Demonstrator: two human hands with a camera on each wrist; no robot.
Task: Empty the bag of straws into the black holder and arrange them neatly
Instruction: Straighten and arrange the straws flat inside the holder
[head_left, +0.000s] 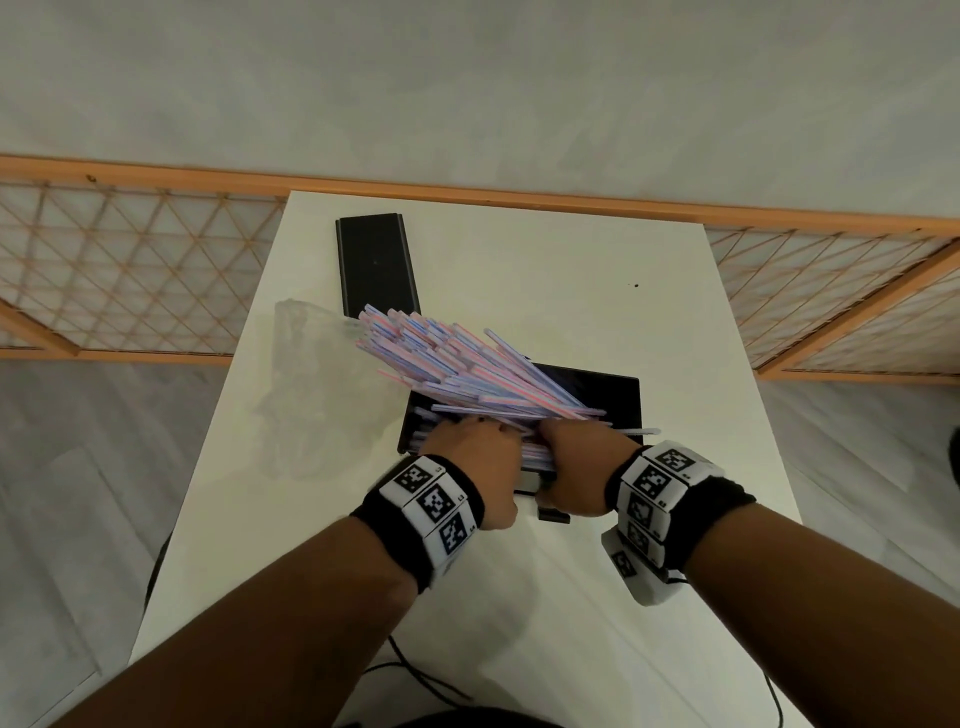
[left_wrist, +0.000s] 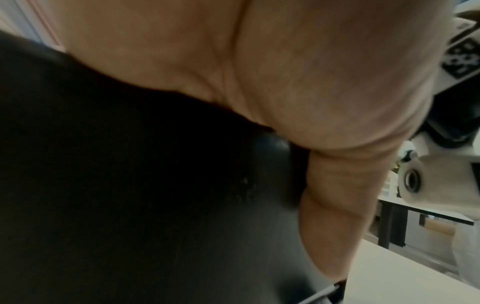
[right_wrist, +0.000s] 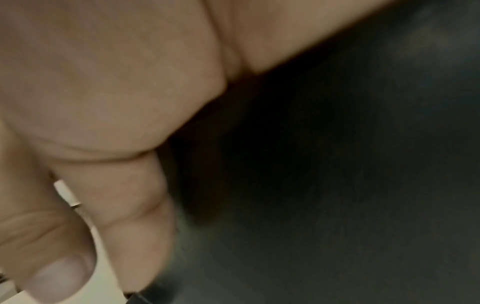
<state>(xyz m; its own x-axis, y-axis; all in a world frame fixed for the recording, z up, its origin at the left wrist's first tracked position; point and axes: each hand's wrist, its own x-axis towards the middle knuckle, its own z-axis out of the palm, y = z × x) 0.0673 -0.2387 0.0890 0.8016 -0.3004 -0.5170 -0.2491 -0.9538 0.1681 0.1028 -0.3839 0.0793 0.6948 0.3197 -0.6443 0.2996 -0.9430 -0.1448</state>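
Straws: a thick bundle of thin pink, blue and white striped plastic straws (head_left: 457, 364) lies half in the holder, its near ends down inside, its far ends fanned up and out to the left over the rim.
Holder: a shallow rectangular black holder (head_left: 613, 395) sits near the middle of the white rectangular table (head_left: 545, 270); in both wrist views it shows only as a dark blurred surface close under the palms.
Left hand: the left hand (head_left: 475, 462) reaches into the holder's near left part, its fingers bent over the near ends of the straws; from the left wrist view (left_wrist: 259, 82) only palm and thumb show, pressed against the black wall.
Right hand: the right hand (head_left: 576, 467) is just beside the left, almost touching it, fingers curled round the near ends of the bundle; the right wrist view (right_wrist: 103, 102) shows curled fingers and a thumbnail, blurred.
Bag: a crumpled clear plastic bag (head_left: 311, 384) lies on the table left of the holder, under the fanned ends.
Lid: a flat black rectangular lid (head_left: 376, 262) lies at the table's far left, apart from the holder.
Wrists: black bands with white coded marker blocks (head_left: 431, 501) circle both wrists.
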